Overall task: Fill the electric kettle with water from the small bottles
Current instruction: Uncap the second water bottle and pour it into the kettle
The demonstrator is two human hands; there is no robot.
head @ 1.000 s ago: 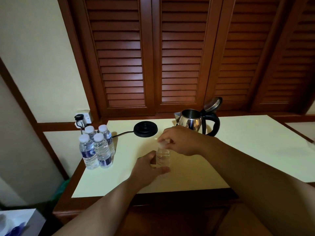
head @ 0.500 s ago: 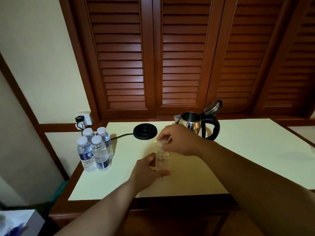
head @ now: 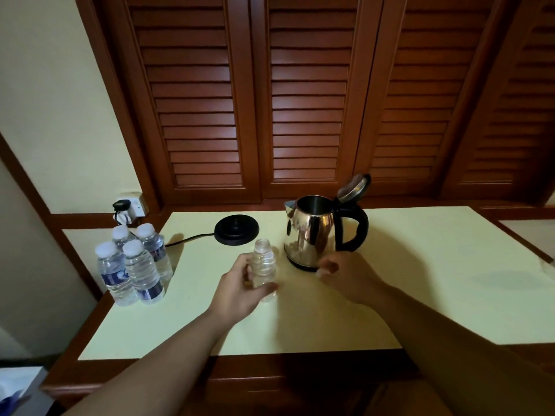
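Note:
A small clear water bottle (head: 264,265) stands uncapped on the pale table (head: 420,295), and my left hand (head: 240,291) grips its lower body. My right hand (head: 345,276) is low over the table to the right, just in front of the kettle, pinching what looks like the white cap (head: 326,269) at its fingertips. The steel electric kettle (head: 312,235) with a black handle stands behind, off its base, its lid (head: 353,186) tipped open.
The black kettle base (head: 237,229) sits behind the bottle, its cord running left to a wall socket (head: 130,204). Several capped bottles (head: 132,265) cluster at the table's left edge. Louvred wooden doors (head: 300,100) close off the back.
My right hand has come off the bottle's top and moved right and down toward the table, leaving the bottle neck uncovered. My left hand still holds the bottle.

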